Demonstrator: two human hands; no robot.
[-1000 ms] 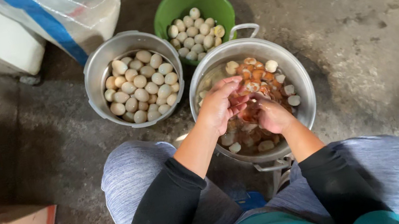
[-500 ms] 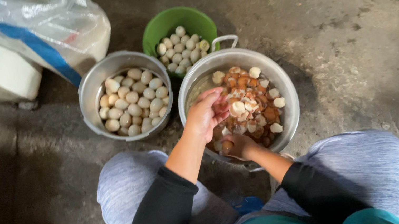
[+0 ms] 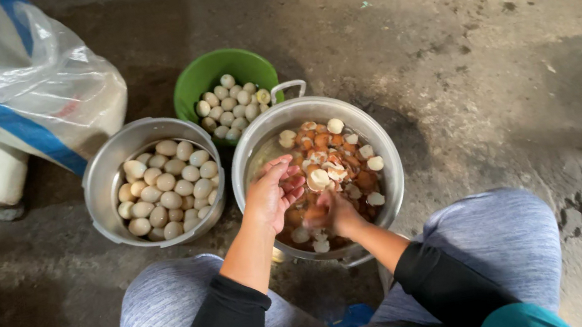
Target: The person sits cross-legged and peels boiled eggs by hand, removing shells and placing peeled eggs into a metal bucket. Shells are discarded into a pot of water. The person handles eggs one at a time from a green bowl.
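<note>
Both hands work inside the large metal pot (image 3: 384,160) of eggs and brown shell fragments. The left hand (image 3: 272,193) curls loosely around a pale egg (image 3: 318,178); the right hand (image 3: 334,215) is clenched below it, contents unclear. Left sits a metal bowl of peeled eggs (image 3: 103,181), farther back a green bucket (image 3: 214,70).

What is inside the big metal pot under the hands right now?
The big metal pot holds brownish water with floating eggshell pieces and some pale eggs. The left hand and right hand cover part of it; the pot's bottom is hidden.
</note>
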